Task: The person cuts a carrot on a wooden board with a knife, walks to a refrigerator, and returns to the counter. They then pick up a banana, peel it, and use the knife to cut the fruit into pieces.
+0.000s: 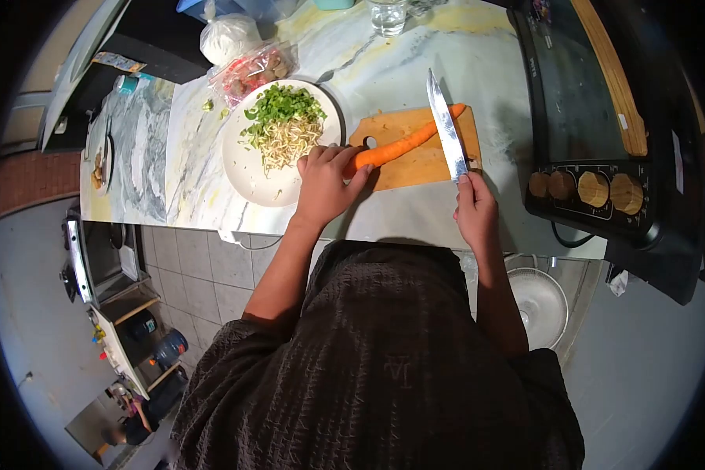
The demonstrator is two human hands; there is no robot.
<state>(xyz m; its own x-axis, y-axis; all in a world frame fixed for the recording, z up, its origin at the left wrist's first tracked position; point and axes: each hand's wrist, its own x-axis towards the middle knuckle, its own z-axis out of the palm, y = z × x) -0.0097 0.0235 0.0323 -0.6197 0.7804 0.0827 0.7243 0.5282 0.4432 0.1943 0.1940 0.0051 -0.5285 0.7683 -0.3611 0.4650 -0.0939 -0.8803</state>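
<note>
A long orange carrot lies slantwise across a wooden cutting board. My left hand is closed around its thick end, at the board's left side. In my right hand is the handle of a kitchen knife; its long shiny blade crosses over the carrot near the thin tip. Just left of the board, a white plate holds chopped green leaves and bean sprouts. My left fingers overlap the plate's right edge in this view.
Behind the plate lie a plastic bag of reddish-brown pieces and a tied white bag. A glass of water stands at the back. An oven with wooden knobs bounds the right. Below it is a round metal basin.
</note>
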